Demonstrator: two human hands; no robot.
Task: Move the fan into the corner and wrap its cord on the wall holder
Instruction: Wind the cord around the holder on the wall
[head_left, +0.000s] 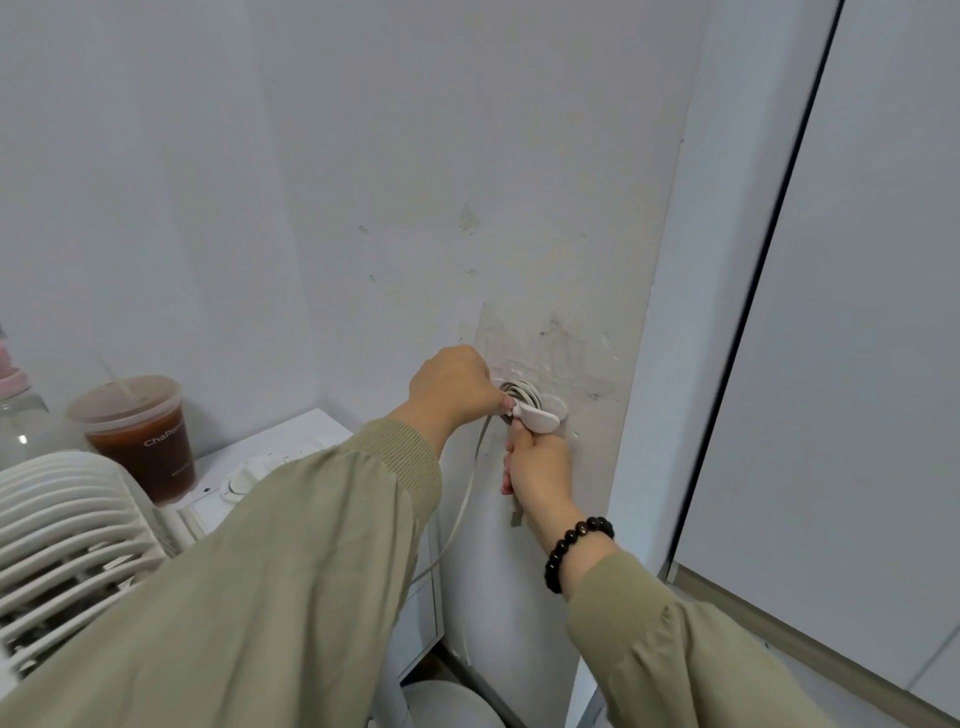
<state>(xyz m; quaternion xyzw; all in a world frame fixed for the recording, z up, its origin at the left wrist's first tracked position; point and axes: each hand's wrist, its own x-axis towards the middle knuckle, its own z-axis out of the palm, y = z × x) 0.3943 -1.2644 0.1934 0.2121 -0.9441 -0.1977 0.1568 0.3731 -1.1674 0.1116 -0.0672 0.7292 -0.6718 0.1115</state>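
Matt painted wall (467, 182), scuffed and patchy, with glossy tape residue.
Smooth white plastic on fan (67, 525) grille, wall holder (537, 418) and cord (467, 493); ribbed olive cloth sleeve (291, 561); glossy dark bead bracelet (569, 545); clear plastic cup (145, 441).

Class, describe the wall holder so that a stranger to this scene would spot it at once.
Start at the scuffed white wall right of the corner, and drop to the patch of torn tape marks. There sits a small white plastic cord holder, between the left hand and right hand. Only it has white cord coiled around it.
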